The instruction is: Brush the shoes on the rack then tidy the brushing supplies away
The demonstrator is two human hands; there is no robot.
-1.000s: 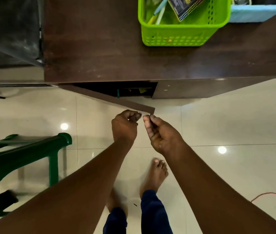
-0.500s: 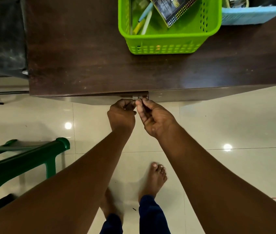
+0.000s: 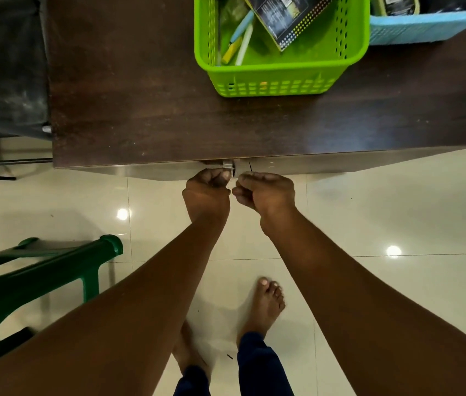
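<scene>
The left hand (image 3: 207,192) is curled into a fist at the front edge of the dark wooden cabinet (image 3: 169,95), its fingertips pinching the small metal latch (image 3: 228,166) that sits at the seam between the two closed doors. Just beside it, nearly touching, the right hand (image 3: 266,192) is also curled, its fingers bent in toward the same latch; whether that grip actually holds the metal piece or only something too small to make out cannot be told. Both forearms reach forward from the bottom of the view.

Directly beyond the grips, on the cabinet's worktop, stands a bright green plastic basket (image 3: 271,84) holding pens and a dark printed packet. Past it to the right, a light blue basket (image 3: 426,27) touches the green one's far corner. No shoes, rack or brush can be seen here.

Below the hands lies the glossy cream tiled floor (image 3: 369,218), with the person's bare feet under the forearms. To the left of the grips stands a dark green plastic chair (image 3: 40,278), and beyond it a black object (image 3: 3,67) beside the cabinet.
</scene>
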